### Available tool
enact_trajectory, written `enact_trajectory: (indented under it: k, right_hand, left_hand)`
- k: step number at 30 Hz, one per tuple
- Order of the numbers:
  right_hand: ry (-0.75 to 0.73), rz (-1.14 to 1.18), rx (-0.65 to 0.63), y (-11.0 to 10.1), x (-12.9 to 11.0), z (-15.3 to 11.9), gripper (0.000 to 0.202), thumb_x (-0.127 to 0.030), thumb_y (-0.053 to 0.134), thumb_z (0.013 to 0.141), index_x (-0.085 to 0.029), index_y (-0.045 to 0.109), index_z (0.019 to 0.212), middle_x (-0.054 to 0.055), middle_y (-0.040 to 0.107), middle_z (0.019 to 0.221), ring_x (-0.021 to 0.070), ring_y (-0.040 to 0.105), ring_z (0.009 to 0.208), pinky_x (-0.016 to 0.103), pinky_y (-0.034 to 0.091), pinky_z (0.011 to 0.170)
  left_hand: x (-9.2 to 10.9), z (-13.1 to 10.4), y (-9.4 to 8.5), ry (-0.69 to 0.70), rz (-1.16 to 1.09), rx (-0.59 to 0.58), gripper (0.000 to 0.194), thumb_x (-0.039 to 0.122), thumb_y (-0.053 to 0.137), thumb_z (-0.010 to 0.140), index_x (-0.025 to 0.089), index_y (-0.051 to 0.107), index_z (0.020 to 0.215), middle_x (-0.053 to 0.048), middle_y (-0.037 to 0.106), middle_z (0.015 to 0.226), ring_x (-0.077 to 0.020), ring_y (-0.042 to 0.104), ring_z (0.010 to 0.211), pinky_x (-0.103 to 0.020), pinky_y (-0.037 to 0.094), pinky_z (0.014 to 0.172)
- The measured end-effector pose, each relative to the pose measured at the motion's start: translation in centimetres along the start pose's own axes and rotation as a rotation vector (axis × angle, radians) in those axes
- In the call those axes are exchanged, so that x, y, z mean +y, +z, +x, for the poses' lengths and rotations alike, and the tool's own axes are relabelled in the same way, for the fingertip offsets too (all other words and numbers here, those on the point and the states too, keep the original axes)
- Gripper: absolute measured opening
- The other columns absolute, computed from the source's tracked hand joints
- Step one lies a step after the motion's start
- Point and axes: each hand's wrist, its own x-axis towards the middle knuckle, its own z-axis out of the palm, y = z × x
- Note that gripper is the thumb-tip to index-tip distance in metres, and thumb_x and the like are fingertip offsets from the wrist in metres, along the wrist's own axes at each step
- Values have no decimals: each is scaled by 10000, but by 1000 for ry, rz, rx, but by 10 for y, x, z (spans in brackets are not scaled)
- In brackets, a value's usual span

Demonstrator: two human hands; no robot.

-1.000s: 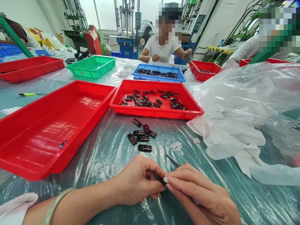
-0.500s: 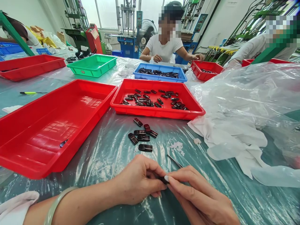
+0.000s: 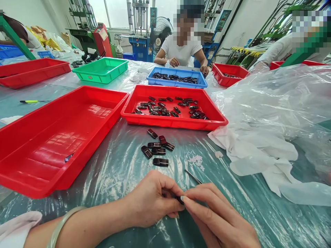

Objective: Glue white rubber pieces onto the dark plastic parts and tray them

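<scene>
Low in the view, my left hand [image 3: 155, 199] is closed around a small black part [image 3: 180, 199], most of it hidden by the fingers. My right hand [image 3: 219, 215] meets it from the other side, with thumb and index finger pinched at the part's near end. Beyond the right knuckles a thin dark pointed tool [image 3: 192, 176] shows; I cannot tell whether it lies on the table or is held. Several glossy black clip-like pieces [image 3: 160, 162] lie loose ahead of my hands. Some white scraps [image 3: 196, 161] are scattered to their right.
A red tray [image 3: 173, 124] with many black pieces stands ahead. Left of it is a larger red tray [image 3: 31, 151] with one small piece. Crumpled plastic sheeting [image 3: 274, 106] covers the right side. A blue tray [image 3: 177, 83] sits near a co-worker [image 3: 182, 51] across the table.
My right fingertips have shifted slightly at the black part, and the pale spot at their tips shows less. Across the table, the co-worker's hand has moved from the small red tray toward the blue one.
</scene>
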Motion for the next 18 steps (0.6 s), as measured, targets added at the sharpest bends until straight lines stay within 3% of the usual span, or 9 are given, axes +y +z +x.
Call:
enact_trajectory:
  k: [4, 7, 9, 12, 18]
  right_hand:
    - [7, -16, 28, -2, -4, 7, 285, 6, 515, 786, -159, 585, 1007, 91, 602, 853, 166, 573, 796, 296, 532, 652]
    - [37, 40, -47, -12, -1, 18, 251, -28, 499, 805, -172, 596, 986, 71, 610, 852, 142, 589, 766, 270, 528, 657]
    - [76, -5, -62, -19, 9, 23, 198, -74, 491, 830, -178, 609, 950, 58, 610, 847, 131, 599, 758, 249, 521, 656]
    - [87, -289, 40, -24, 32, 26, 135, -123, 499, 855, -177, 614, 900, 55, 604, 828, 141, 582, 742, 283, 499, 659]
    - [97, -418, -25, -17, 63, 24, 151, -138, 485, 870, -189, 625, 843, 44, 583, 765, 169, 507, 722, 310, 423, 615]
  left_hand:
    - [2, -2, 0, -6, 18, 13, 129, 194, 646, 654, 104, 677, 741, 22, 559, 502, -88, 532, 500, -172, 408, 507]
    - [4, -1, 0, -29, -20, 12, 135, 199, 653, 646, 102, 663, 740, 19, 567, 521, -89, 537, 504, -180, 427, 520]
    - [4, -1, 0, -41, -30, 15, 135, 200, 660, 637, 105, 652, 733, 16, 570, 525, -96, 547, 508, -190, 437, 527]
    - [3, 0, 1, -58, -20, 38, 135, 182, 664, 625, 112, 637, 737, 16, 573, 519, -109, 561, 510, -203, 449, 531]
    - [5, -1, 3, -65, -5, 44, 139, 172, 652, 622, 115, 625, 746, 20, 567, 512, -110, 557, 498, -208, 451, 525]
